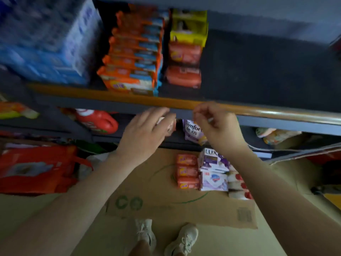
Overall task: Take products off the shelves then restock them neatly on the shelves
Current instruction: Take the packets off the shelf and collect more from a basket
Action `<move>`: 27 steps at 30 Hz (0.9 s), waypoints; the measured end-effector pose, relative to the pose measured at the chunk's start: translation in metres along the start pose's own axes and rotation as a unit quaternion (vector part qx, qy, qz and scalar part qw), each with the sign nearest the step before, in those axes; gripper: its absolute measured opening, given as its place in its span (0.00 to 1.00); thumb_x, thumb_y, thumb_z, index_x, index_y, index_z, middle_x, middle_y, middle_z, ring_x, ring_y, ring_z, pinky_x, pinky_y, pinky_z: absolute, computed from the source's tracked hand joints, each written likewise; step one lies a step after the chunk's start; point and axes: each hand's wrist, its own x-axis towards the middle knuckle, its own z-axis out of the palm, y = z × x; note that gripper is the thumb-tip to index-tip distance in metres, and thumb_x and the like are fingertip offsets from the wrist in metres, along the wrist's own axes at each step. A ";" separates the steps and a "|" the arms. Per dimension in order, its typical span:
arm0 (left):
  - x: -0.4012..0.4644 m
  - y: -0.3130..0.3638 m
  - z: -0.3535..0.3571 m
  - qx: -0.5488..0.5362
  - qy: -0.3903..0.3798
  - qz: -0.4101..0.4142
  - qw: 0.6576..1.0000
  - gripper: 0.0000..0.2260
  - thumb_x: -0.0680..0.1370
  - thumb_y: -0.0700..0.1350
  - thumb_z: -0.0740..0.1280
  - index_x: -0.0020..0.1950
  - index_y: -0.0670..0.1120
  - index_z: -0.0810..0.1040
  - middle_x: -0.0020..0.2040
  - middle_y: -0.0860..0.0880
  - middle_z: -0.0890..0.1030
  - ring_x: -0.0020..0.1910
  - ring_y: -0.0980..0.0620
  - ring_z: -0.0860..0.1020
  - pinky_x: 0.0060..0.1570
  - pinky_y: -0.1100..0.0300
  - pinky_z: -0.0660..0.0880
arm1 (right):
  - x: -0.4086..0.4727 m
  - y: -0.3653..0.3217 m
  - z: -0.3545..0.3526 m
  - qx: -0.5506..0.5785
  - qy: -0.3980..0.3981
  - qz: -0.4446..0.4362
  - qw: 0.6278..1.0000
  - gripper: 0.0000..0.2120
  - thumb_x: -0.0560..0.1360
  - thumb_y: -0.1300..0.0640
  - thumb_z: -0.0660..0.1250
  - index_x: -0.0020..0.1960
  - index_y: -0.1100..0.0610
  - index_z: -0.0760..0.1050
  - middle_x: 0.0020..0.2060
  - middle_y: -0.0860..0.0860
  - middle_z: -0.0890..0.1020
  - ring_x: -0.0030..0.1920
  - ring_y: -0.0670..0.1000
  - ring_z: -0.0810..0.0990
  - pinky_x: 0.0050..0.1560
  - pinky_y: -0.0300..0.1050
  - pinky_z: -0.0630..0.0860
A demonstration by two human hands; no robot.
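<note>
My left hand (147,126) grips a small pale, glossy soap packet (167,124) below the shelf's rounded wooden rail (258,109). My right hand (217,124) has curled fingers; I cannot tell what they pinch. Boxy soap packs (212,170) lie on flattened corrugated cardboard (166,206).

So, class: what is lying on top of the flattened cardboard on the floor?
On the cardboard: three orange soap bars, a Lux box stacked above a white-and-purple soap pack, and red-and-white packs. The right forearm covers whatever lies further right.
</note>
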 end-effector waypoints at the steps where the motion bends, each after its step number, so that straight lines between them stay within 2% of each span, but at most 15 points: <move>1: 0.010 -0.011 -0.010 0.034 0.002 0.004 0.999 0.19 0.74 0.43 0.67 0.64 0.43 0.72 0.63 0.43 0.75 0.61 0.45 0.69 0.57 0.51 0.70 | 0.013 -0.006 0.002 -0.019 0.023 -0.016 0.999 0.08 0.73 0.60 0.60 0.48 0.58 0.77 0.38 0.45 0.78 0.38 0.40 0.75 0.40 0.34 0.70; 4: 0.035 -0.041 -0.024 0.100 -0.058 -0.022 0.993 0.33 0.67 0.48 0.74 0.69 0.40 0.68 0.70 0.40 0.67 0.70 0.41 0.64 0.66 0.47 0.63 | 0.053 -0.004 0.011 -0.124 0.057 -0.020 0.990 0.12 0.74 0.62 0.59 0.54 0.63 0.77 0.48 0.58 0.78 0.49 0.58 0.76 0.47 0.47 0.71; 6: 0.045 -0.054 -0.020 0.109 -0.100 -0.042 0.988 0.40 0.63 0.50 0.78 0.70 0.39 0.66 0.70 0.38 0.67 0.70 0.39 0.65 0.66 0.47 0.59 | 0.079 0.006 0.019 -0.196 0.026 -0.005 0.980 0.16 0.75 0.64 0.60 0.62 0.61 0.74 0.57 0.61 0.76 0.57 0.63 0.73 0.54 0.51 0.71; 9: 0.048 -0.063 -0.007 0.109 -0.102 -0.050 0.987 0.44 0.60 0.50 0.80 0.70 0.38 0.66 0.69 0.38 0.69 0.67 0.40 0.69 0.66 0.47 0.59 | 0.110 0.019 0.029 -0.261 -0.043 -0.013 0.964 0.22 0.76 0.61 0.62 0.69 0.57 0.68 0.67 0.57 0.71 0.67 0.61 0.67 0.65 0.53 0.66; 11: 0.046 -0.064 -0.002 0.105 -0.080 -0.046 0.990 0.43 0.60 0.49 0.79 0.70 0.38 0.66 0.68 0.38 0.70 0.67 0.40 0.70 0.66 0.47 0.59 | 0.123 0.024 0.032 -0.290 -0.091 0.011 0.953 0.26 0.75 0.56 0.65 0.72 0.53 0.63 0.71 0.54 0.67 0.70 0.60 0.63 0.68 0.53 0.64; 13: 0.045 -0.064 0.000 0.101 -0.064 -0.045 0.992 0.42 0.61 0.49 0.79 0.70 0.39 0.66 0.69 0.39 0.70 0.67 0.40 0.70 0.67 0.47 0.58 | 0.132 0.028 0.032 -0.297 -0.126 0.041 0.946 0.31 0.73 0.55 0.68 0.73 0.51 0.61 0.71 0.54 0.66 0.69 0.60 0.64 0.67 0.54 0.66; 16: 0.045 -0.065 0.002 0.082 -0.063 -0.046 0.994 0.42 0.62 0.50 0.78 0.71 0.40 0.64 0.70 0.39 0.68 0.68 0.41 0.68 0.68 0.48 0.57 | 0.135 0.033 0.026 -0.284 -0.117 0.045 0.951 0.31 0.71 0.58 0.69 0.71 0.52 0.64 0.66 0.57 0.71 0.64 0.61 0.70 0.61 0.53 0.71; 18: 0.046 -0.064 0.001 0.068 -0.068 -0.051 0.994 0.41 0.63 0.51 0.78 0.71 0.39 0.65 0.70 0.39 0.68 0.68 0.40 0.68 0.69 0.48 0.57 | 0.129 0.029 0.019 -0.263 -0.118 0.026 0.957 0.29 0.69 0.61 0.68 0.70 0.54 0.66 0.62 0.57 0.75 0.60 0.61 0.74 0.58 0.50 0.73; 20: 0.048 -0.062 -0.003 0.043 -0.071 -0.062 0.995 0.38 0.66 0.52 0.75 0.71 0.39 0.65 0.70 0.39 0.68 0.69 0.40 0.67 0.68 0.48 0.55 | 0.114 0.015 0.006 -0.207 -0.105 0.024 0.972 0.28 0.68 0.62 0.68 0.68 0.55 0.68 0.56 0.55 0.78 0.54 0.57 0.77 0.52 0.42 0.73; 23: 0.055 -0.053 -0.017 -0.106 -0.059 -0.082 0.989 0.32 0.74 0.54 0.67 0.72 0.40 0.64 0.71 0.41 0.66 0.72 0.43 0.62 0.69 0.52 0.55 | 0.084 -0.010 -0.018 -0.101 -0.058 0.045 0.992 0.26 0.67 0.61 0.69 0.64 0.55 0.70 0.47 0.48 0.77 0.43 0.49 0.76 0.41 0.28 0.69; 24: 0.057 -0.048 -0.023 -0.163 -0.049 -0.076 0.983 0.31 0.74 0.55 0.64 0.72 0.41 0.64 0.71 0.42 0.66 0.71 0.45 0.63 0.69 0.54 0.58 | 0.072 -0.016 -0.025 -0.053 -0.053 0.054 0.996 0.24 0.66 0.59 0.68 0.61 0.53 0.70 0.46 0.47 0.78 0.42 0.48 0.77 0.42 0.28 0.71; 25: 0.058 -0.041 -0.028 -0.220 -0.041 -0.070 0.972 0.29 0.75 0.55 0.62 0.72 0.43 0.63 0.71 0.45 0.67 0.70 0.48 0.64 0.69 0.58 0.60 | 0.060 -0.020 -0.029 0.007 -0.057 0.066 0.996 0.22 0.65 0.59 0.69 0.57 0.52 0.70 0.46 0.47 0.78 0.43 0.47 0.78 0.45 0.34 0.74; 27: 0.058 -0.023 -0.039 -0.342 -0.044 -0.075 0.936 0.28 0.75 0.54 0.63 0.72 0.47 0.62 0.68 0.54 0.67 0.67 0.62 0.65 0.66 0.69 0.61 | 0.039 -0.024 -0.034 0.132 -0.090 0.095 0.983 0.20 0.66 0.63 0.71 0.52 0.51 0.68 0.45 0.46 0.77 0.43 0.44 0.77 0.45 0.44 0.75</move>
